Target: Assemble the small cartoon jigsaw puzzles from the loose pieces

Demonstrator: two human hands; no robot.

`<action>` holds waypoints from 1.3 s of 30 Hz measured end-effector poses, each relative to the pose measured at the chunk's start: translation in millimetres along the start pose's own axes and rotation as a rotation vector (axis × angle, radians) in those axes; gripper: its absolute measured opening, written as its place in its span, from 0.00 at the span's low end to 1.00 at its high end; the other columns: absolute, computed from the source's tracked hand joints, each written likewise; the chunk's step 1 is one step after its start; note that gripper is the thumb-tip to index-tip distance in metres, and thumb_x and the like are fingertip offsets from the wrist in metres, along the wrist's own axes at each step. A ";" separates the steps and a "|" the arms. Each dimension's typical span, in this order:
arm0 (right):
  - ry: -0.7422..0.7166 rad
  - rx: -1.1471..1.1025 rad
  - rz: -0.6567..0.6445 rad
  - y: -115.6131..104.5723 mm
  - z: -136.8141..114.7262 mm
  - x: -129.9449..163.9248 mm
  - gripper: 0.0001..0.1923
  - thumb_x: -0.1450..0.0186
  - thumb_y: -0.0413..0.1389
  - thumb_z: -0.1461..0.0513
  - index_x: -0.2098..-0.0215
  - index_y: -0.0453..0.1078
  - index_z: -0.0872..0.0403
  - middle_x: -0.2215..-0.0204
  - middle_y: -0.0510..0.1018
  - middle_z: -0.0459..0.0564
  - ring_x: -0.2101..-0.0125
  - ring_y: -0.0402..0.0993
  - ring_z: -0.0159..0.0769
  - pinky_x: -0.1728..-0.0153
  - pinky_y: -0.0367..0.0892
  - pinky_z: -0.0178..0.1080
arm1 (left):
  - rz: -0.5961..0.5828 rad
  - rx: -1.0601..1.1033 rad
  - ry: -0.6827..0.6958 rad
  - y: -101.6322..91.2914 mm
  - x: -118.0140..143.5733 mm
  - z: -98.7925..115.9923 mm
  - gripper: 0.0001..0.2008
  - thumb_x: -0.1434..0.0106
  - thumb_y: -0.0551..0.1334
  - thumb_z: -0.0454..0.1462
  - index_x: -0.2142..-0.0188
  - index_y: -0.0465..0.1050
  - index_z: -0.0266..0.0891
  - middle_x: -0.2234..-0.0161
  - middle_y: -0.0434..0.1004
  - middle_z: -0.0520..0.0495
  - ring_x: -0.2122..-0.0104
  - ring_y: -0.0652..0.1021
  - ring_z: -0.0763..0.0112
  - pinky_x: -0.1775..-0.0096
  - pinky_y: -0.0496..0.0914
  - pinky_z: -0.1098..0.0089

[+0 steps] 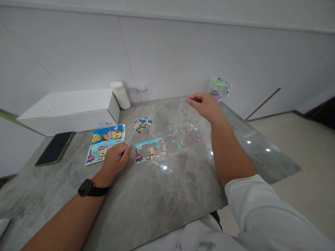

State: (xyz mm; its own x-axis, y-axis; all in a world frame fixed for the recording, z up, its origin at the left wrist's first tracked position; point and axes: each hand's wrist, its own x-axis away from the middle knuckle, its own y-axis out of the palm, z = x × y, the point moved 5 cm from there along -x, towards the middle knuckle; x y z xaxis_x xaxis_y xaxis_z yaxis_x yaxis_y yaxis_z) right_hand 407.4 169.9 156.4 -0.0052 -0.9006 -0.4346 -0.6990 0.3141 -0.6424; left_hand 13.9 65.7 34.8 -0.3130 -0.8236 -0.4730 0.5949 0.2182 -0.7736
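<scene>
The part-built puzzle lay on the table, loose pieces to its right. Just left of the puzzle, the left hand had its fingers curled in; beyond the puzzle, rightward, the right hand had its fingers pressed together, whether on a piece I couldn't tell. A low right forearm risked scattering the loose pieces; a left-hand nudge, skewing the puzzle.

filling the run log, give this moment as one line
left hand: beside picture cards and partial puzzle; right hand: beyond loose pieces, grip unclear; puzzle: gaps inside
</scene>
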 end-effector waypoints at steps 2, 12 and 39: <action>0.012 0.056 -0.046 -1.6 7.1 -0.7 0.13 0.33 0.61 0.54 0.62 0.81 0.55 0.68 0.83 0.51 0.67 0.76 0.38 0.62 0.68 0.40 | -0.002 0.000 0.007 0.1 -0.2 0.9 0.23 0.25 0.53 0.43 0.78 0.56 0.42 0.80 0.60 0.52 0.78 0.65 0.70 0.70 0.57 0.64; 0.194 0.522 -0.403 11.4 70.0 -5.7 0.09 0.33 0.64 0.58 0.58 0.83 0.51 0.58 0.87 0.53 0.61 0.81 0.41 0.59 0.70 0.38 | -0.067 -0.002 -0.019 2.6 -2.0 2.7 0.23 0.26 0.53 0.44 0.79 0.58 0.41 0.81 0.61 0.52 0.79 0.66 0.71 0.71 0.56 0.65; 0.205 0.697 -0.668 112.8 110.3 5.7 0.12 0.37 0.63 0.64 0.56 0.84 0.51 0.55 0.87 0.53 0.55 0.82 0.40 0.56 0.70 0.33 | -0.139 0.028 0.012 7.6 -1.6 3.8 0.22 0.25 0.53 0.43 0.77 0.61 0.41 0.79 0.64 0.52 0.77 0.67 0.71 0.70 0.57 0.66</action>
State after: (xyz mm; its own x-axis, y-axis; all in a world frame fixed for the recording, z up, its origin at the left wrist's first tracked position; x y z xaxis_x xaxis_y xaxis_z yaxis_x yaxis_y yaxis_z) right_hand 407.4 233.3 11.9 0.0678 -0.9712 0.2282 -0.0260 -0.2304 -0.9727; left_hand 21.7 66.7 31.2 -0.4024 -0.8385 -0.3674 0.5658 0.0877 -0.8199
